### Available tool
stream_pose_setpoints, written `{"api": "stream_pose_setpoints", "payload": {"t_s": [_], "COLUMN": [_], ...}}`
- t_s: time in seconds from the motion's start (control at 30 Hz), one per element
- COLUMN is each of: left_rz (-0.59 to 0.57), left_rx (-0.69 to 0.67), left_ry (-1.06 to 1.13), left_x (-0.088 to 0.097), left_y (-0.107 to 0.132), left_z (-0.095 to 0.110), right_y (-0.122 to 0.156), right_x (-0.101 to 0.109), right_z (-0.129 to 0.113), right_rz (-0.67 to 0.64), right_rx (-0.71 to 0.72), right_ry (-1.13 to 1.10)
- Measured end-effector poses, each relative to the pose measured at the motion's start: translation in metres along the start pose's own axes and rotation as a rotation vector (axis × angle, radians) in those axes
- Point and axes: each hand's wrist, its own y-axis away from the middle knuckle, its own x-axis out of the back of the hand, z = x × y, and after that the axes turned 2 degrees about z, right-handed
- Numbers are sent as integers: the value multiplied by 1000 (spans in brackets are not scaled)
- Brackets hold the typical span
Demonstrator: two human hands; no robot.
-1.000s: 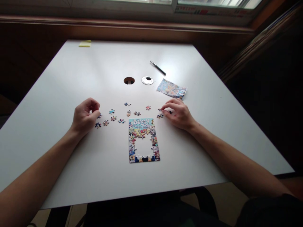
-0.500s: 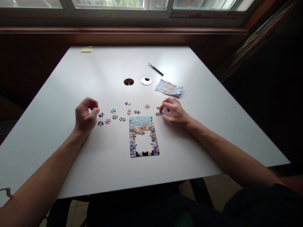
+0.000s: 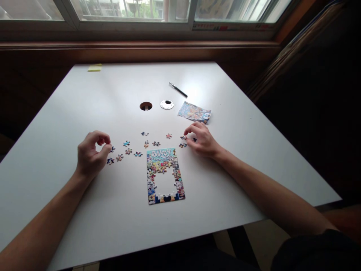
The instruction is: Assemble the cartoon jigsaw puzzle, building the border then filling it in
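A small, partly assembled jigsaw puzzle lies on the white table in front of me, with a gap in its middle. Several loose pieces are scattered just beyond it. My left hand rests at the left end of the loose pieces, fingers curled with thumb and forefinger pinched; what they hold is too small to make out. My right hand lies at the right end of the row, fingertips pressed on a piece on the table.
A colourful printed picture sheet lies beyond my right hand. A black pen, a round cable hole and its silver cover sit further back. A yellow sticky pad is at the far left edge, under the window.
The view has tilted upward, so everything sits lower in the picture. My left hand has lifted slightly off the pieces and pinched. My right hand stays at the right-hand pieces.
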Motion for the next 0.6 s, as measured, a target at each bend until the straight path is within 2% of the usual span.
{"api": "stream_pose_setpoints", "payload": {"t_s": [0.13,0.43,0.6], "left_rz": [-24,-10,-3], "left_rx": [-129,-34,-57], "left_ry": [-39,27,14], "left_x": [0,-3,-3], "left_y": [-1,-1,-2], "left_z": [8,6,5], "right_y": [-2,-2,-2], "right_x": [-3,-3,-2], "right_z": [0,-1,0], "right_rz": [11,-1,6], "right_rx": [-28,-32,5], "right_ry": [8,30,24]}}
